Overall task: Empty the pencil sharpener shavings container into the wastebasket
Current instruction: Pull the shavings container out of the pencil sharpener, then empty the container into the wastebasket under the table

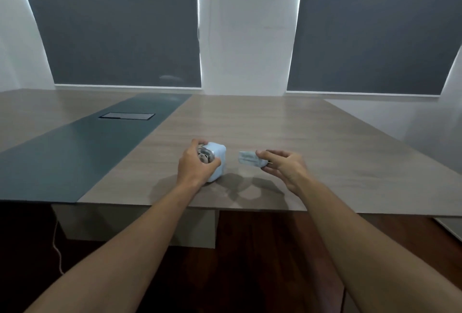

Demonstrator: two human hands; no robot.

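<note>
A pale blue pencil sharpener (pixel 217 162) with a metal front stands on the wooden table (pixel 275 132) near its front edge. My left hand (pixel 193 165) grips it from the left, fingers over the metal face. To its right, my right hand (pixel 287 166) holds the small translucent shavings container (pixel 248 159) by its end, a little above the table and apart from the sharpener. What the container holds cannot be made out. No wastebasket is in view.
A dark teal strip (pixel 75 152) with a cable hatch (pixel 127 116) runs down the table's left part. Grey blinds and white wall stand behind. Below the front edge lie dark wooden floor and a white cable (pixel 57 250).
</note>
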